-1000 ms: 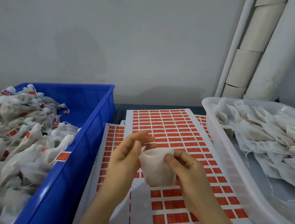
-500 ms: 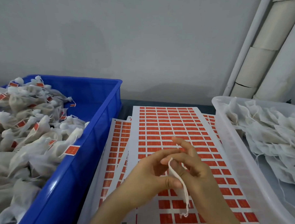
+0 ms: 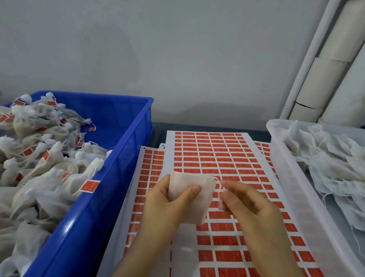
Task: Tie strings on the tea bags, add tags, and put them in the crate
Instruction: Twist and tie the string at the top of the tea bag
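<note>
The tea bag (image 3: 197, 199) is a flat white pouch held up just above the sheets of orange tags (image 3: 216, 158), between the person's two hands. The left hand (image 3: 164, 208) has it pinched along its left side, thumb pressed across the front and the other fingers tucked behind. At the bag's upper right corner a thin string (image 3: 221, 187) leads off, and the right hand (image 3: 249, 208) is nipped onto that string just beside the corner, thumb and forefinger closed together on it, the remaining fingers curled loosely below.

Directly beneath the grip lie the tag sheets, several overlapping, rows of small orange rectangles on white backing; a few slots near the lower left of the top sheet look bare.

Left of the holding hand sits the blue crate (image 3: 113, 177), heaped with tied bags (image 3: 40, 163), many bunched at the neck and carrying orange tags. Right of the string hand is a white tray (image 3: 290, 185) holding a loose pile of flat, untied bags (image 3: 333, 161) with stray threads. Behind it, pale pipes (image 3: 331, 71) run up the grey wall.
</note>
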`<state>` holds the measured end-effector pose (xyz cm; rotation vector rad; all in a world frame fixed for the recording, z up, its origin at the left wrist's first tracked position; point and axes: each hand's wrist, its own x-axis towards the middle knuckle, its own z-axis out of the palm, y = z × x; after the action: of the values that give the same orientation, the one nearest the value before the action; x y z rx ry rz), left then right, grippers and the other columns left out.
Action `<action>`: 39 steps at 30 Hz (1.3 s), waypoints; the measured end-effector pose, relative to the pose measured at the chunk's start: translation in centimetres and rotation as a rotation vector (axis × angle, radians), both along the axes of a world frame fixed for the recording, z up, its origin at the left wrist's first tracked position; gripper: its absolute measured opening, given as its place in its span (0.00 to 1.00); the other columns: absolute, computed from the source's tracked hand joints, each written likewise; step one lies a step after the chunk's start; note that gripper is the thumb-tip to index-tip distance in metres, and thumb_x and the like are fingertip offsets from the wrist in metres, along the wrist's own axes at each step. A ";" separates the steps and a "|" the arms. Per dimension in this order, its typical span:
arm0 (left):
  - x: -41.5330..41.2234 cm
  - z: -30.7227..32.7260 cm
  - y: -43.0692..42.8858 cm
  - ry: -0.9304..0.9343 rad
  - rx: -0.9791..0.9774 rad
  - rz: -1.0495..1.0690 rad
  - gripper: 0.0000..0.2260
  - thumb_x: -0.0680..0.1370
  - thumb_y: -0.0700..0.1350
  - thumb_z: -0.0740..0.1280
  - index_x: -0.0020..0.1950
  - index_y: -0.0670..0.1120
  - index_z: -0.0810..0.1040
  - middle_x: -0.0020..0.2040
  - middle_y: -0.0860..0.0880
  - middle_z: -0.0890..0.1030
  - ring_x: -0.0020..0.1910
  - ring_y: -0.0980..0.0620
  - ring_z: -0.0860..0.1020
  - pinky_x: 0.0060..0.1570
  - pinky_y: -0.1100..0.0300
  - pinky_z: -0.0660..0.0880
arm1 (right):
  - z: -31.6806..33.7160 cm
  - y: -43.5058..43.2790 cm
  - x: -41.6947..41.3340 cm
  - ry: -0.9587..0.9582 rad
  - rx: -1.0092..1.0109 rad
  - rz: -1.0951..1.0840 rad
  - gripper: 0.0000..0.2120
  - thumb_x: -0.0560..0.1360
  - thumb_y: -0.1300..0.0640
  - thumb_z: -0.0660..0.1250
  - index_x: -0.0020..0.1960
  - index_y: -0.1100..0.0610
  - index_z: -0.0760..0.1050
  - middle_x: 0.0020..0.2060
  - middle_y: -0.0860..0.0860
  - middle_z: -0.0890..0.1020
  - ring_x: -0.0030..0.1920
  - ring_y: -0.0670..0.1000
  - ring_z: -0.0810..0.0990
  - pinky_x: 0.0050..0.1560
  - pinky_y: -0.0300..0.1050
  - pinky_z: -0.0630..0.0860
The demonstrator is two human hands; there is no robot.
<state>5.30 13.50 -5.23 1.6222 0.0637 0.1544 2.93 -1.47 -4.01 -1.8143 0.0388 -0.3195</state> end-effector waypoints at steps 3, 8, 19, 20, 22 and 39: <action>-0.1 0.1 0.1 0.009 0.005 -0.024 0.25 0.54 0.67 0.68 0.47 0.60 0.75 0.44 0.73 0.78 0.44 0.72 0.77 0.29 0.72 0.74 | 0.2 0.0 -0.1 -0.006 -0.021 -0.078 0.15 0.58 0.33 0.61 0.41 0.35 0.75 0.39 0.23 0.76 0.44 0.29 0.76 0.30 0.19 0.68; -0.5 0.5 -0.2 0.000 0.025 -0.121 0.24 0.55 0.66 0.67 0.48 0.60 0.74 0.44 0.75 0.76 0.44 0.74 0.75 0.28 0.75 0.72 | 0.5 0.2 -0.1 -0.058 -0.089 -0.044 0.17 0.60 0.31 0.57 0.48 0.28 0.69 0.41 0.14 0.67 0.46 0.20 0.68 0.32 0.16 0.64; -1.0 0.4 -0.3 0.023 0.084 -0.288 0.21 0.59 0.65 0.67 0.48 0.58 0.74 0.41 0.68 0.78 0.43 0.69 0.77 0.30 0.74 0.73 | -0.1 -0.4 -0.1 -0.062 -0.116 0.004 0.08 0.63 0.40 0.62 0.39 0.39 0.75 0.38 0.26 0.78 0.45 0.27 0.74 0.35 0.17 0.67; -1.0 0.4 -0.4 0.014 0.099 -0.317 0.19 0.60 0.64 0.69 0.47 0.58 0.75 0.41 0.67 0.78 0.43 0.68 0.77 0.31 0.74 0.73 | -0.2 -0.2 -0.2 -0.075 -0.158 0.015 0.07 0.64 0.40 0.61 0.40 0.39 0.75 0.39 0.29 0.79 0.46 0.28 0.74 0.37 0.18 0.68; -1.1 0.4 -0.5 -0.011 0.176 -0.343 0.09 0.64 0.59 0.73 0.42 0.63 0.79 0.40 0.65 0.80 0.43 0.68 0.77 0.31 0.76 0.72 | -0.5 0.0 -0.3 -0.094 -0.253 0.029 0.01 0.68 0.43 0.63 0.39 0.38 0.73 0.38 0.35 0.79 0.48 0.30 0.73 0.40 0.19 0.69; -0.7 -0.1 -0.6 -0.061 0.221 -0.174 0.04 0.69 0.48 0.73 0.35 0.57 0.81 0.38 0.66 0.80 0.45 0.72 0.74 0.29 0.80 0.68 | -0.8 0.8 -0.4 -0.211 -0.468 -0.095 0.03 0.69 0.44 0.57 0.38 0.35 0.65 0.39 0.30 0.70 0.44 0.39 0.72 0.42 0.28 0.63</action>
<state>4.64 12.89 -5.38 1.8329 -0.1451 0.0784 2.55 -0.65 -4.84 -2.2340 -0.1062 -0.6269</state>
